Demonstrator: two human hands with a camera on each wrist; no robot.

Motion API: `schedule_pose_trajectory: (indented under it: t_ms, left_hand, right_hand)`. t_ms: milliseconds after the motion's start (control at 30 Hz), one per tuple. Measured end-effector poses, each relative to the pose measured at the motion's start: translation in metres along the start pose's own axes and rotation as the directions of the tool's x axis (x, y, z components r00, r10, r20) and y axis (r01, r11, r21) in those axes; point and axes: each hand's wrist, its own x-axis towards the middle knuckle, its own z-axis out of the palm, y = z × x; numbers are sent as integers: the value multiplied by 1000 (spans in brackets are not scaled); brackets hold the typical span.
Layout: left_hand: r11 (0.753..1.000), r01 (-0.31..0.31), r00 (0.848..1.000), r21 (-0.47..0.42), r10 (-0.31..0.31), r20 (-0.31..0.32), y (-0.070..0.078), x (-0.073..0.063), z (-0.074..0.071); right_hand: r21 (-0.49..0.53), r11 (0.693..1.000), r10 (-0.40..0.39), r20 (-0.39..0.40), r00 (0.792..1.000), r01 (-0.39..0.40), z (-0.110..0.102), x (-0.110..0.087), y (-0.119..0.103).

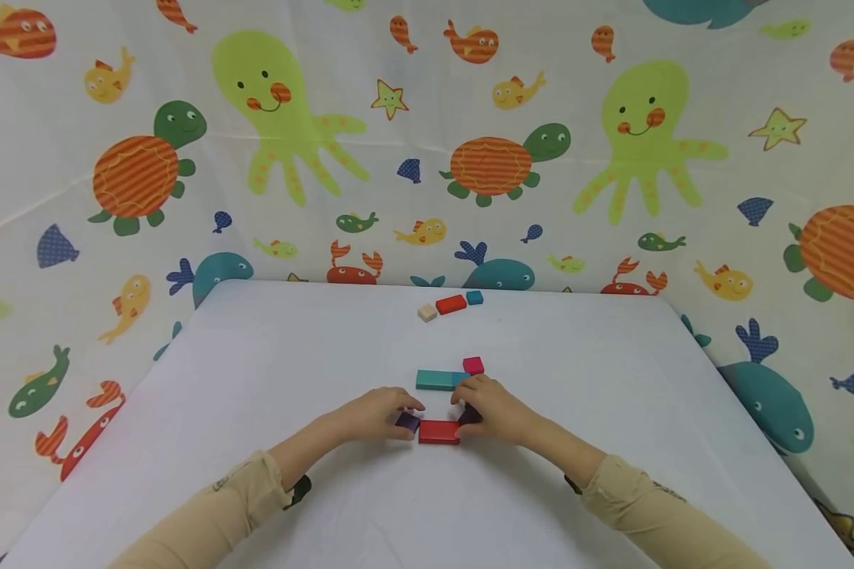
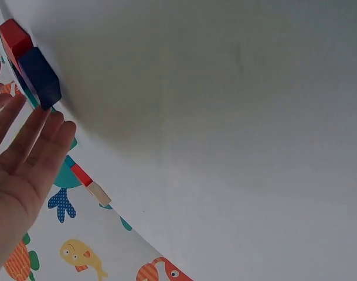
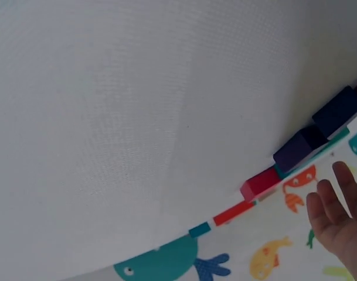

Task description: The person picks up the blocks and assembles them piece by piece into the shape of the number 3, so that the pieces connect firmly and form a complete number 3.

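Observation:
A red block [image 1: 439,432] lies on the table between the two hands, with a dark purple block [image 1: 407,421] at its left end and another dark block [image 1: 470,415] at its right end. My left hand [image 1: 380,412] is around the left dark block. In the left wrist view its straight fingers [image 2: 34,143] reach close to that block's lower end. My right hand [image 1: 494,411] partly covers the right dark block; in the right wrist view its fingers [image 3: 333,199] are loosely extended and apart from the blocks. Just behind are a long teal block [image 1: 436,380] and a blue block [image 1: 459,378].
Behind the blue block sits a small pink-red block [image 1: 473,365]. Farther back, near the table's far edge, are a beige block [image 1: 427,313], a red block [image 1: 451,304] and a small teal block [image 1: 474,298]. A sea-animal cloth [image 1: 413,134] hangs behind the white table [image 1: 313,340].

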Motion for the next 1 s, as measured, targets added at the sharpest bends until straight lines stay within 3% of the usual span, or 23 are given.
schedule_pose_trajectory:
  t_ms: [367,633,1000]
  left_hand:
    - [996,62,995,-67,-67,-76,2,-3,-2]
    - [998,61,985,-33,-65,-162,-2,4,-7]
    - [998,60,936,-11,-60,-348,-9,17,-16]
  right_hand:
    - [103,990,104,-28,994,-101,-13,3,4]
    - [152,986,81,-116,990,-63,-21,3,7]
    - [223,974,97,-262,960,-38,-19,15,14]
